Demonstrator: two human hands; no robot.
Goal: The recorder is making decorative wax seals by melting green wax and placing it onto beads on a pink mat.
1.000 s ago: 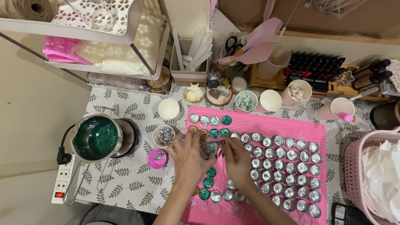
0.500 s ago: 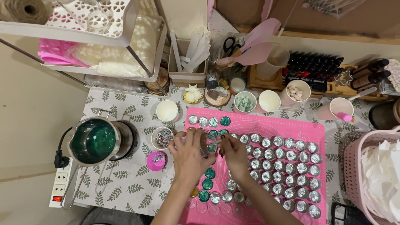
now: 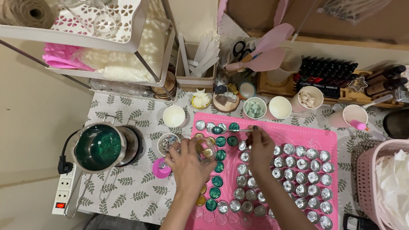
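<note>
The left hand (image 3: 187, 164) has its fingers curled around a small clear glass cup (image 3: 205, 150) that holds gold-coloured pieces, keeping it just above the left edge of the pink mat (image 3: 298, 132). The right hand (image 3: 260, 147) pinches a slim metal spoon (image 3: 232, 130) by its handle, fingers closed on it, with the bowl of the spoon reaching left over the top row of little foil cups (image 3: 298, 164); what sits in the bowl looks green, though it is too small to be sure. Some cups in the left columns are filled with green wax (image 3: 220, 141), while the rest to the right shine empty. Left of the mat, on the leaf-patterned surface (image 3: 128, 187), stands a metal melting pot (image 3: 100, 147) of green liquid, near a white power strip (image 3: 64, 189). A small pink lid (image 3: 162, 168) lies just beside the left hand.
</note>
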